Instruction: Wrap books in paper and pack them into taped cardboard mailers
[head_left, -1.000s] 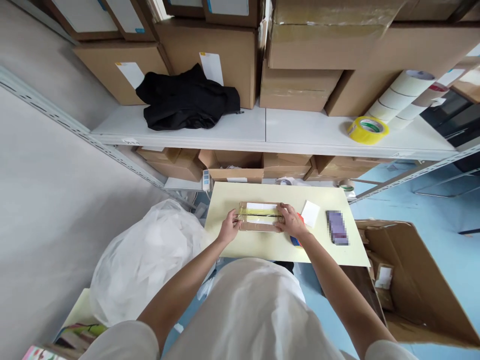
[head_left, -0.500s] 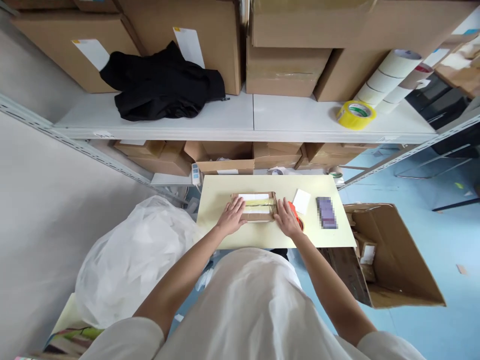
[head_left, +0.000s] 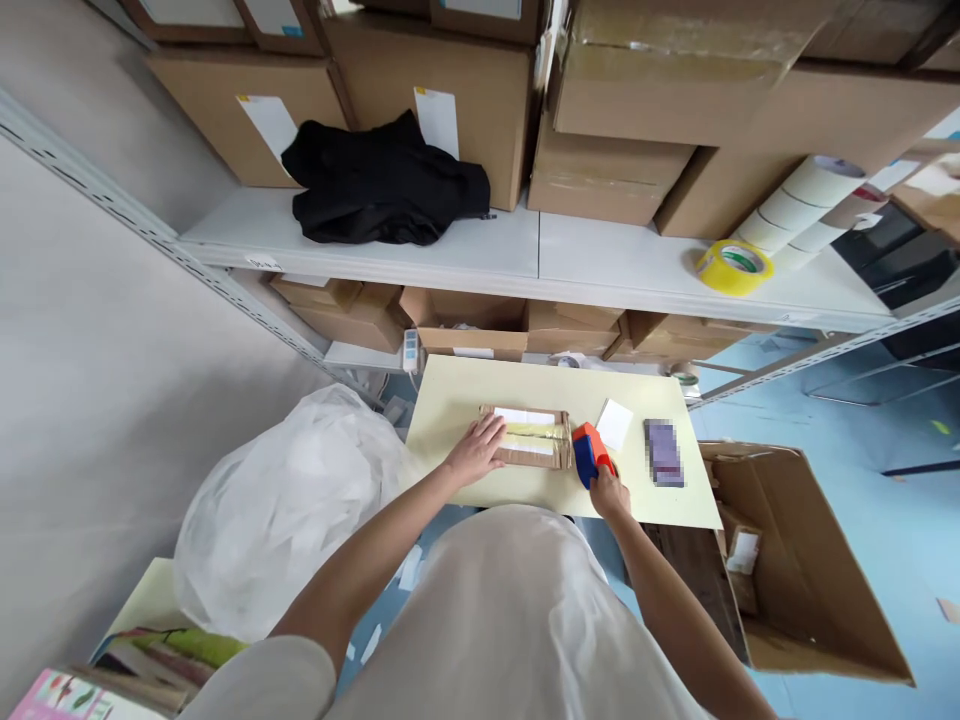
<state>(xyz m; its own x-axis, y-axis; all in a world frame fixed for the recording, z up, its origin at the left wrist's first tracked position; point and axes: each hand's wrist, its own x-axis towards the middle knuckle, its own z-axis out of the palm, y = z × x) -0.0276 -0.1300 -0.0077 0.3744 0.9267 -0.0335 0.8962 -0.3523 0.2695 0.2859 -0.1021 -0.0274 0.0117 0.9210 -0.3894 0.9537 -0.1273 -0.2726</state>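
A small cardboard box (head_left: pixel 536 457) lies on the pale yellow table (head_left: pixel 450 390), with white paper and a strip of clear tape across its top. My left hand (head_left: pixel 478 452) rests flat on the box's left end, fingers stretched out. Just right of the box, my right hand (head_left: pixel 610 492) is closed round the handle of a red and blue tape dispenser (head_left: pixel 589 450). The dispenser is apart from the box's right end. Behind it lies a white card (head_left: pixel 613 424), and farther right a purple item (head_left: pixel 664 453), blurred out.
A shelf (head_left: pixel 600 260) beyond the table holds boxes, a black garment (head_left: pixel 382 185) and a yellow tape roll (head_left: pixel 735 268). A large open carton (head_left: pixel 832 570) stands right of the table. At the left sits a bulky white plastic bag (head_left: pixel 285 510).
My right hand has left the box's right end and taken hold of the tape dispenser. My left hand stays on the box. The whole view has shifted somewhat.
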